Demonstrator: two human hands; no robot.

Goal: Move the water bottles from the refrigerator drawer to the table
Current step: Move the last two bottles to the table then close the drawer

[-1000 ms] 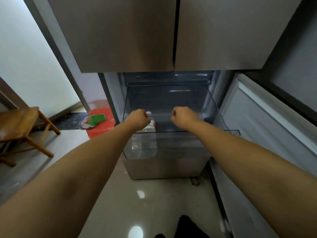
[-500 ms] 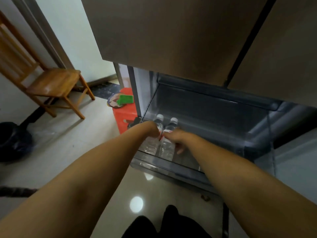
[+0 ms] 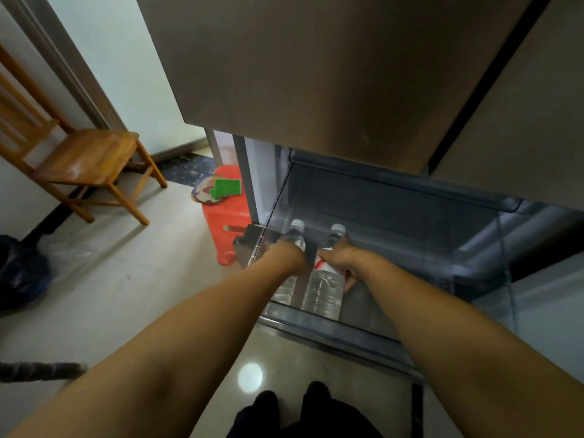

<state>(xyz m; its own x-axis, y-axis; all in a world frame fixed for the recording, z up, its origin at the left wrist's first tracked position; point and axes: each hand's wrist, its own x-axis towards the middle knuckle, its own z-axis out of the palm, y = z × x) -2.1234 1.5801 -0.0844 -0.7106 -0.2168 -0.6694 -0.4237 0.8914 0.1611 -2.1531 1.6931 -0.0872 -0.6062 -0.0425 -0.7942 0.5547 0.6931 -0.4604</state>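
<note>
Two bottles (image 3: 324,287) in drawer (image 3: 331,325) — each hand-gripped.

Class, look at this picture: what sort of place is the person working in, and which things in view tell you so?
Most likely a home kitchen or the room beside it. A refrigerator stands with its clear bottom drawer pulled out, a wooden chair sits against the wall, and a red plastic stool stands on the tiled floor.

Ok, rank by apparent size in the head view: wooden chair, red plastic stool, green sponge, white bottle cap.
1. Wooden chair
2. Red plastic stool, partly hidden
3. Green sponge
4. White bottle cap
</note>
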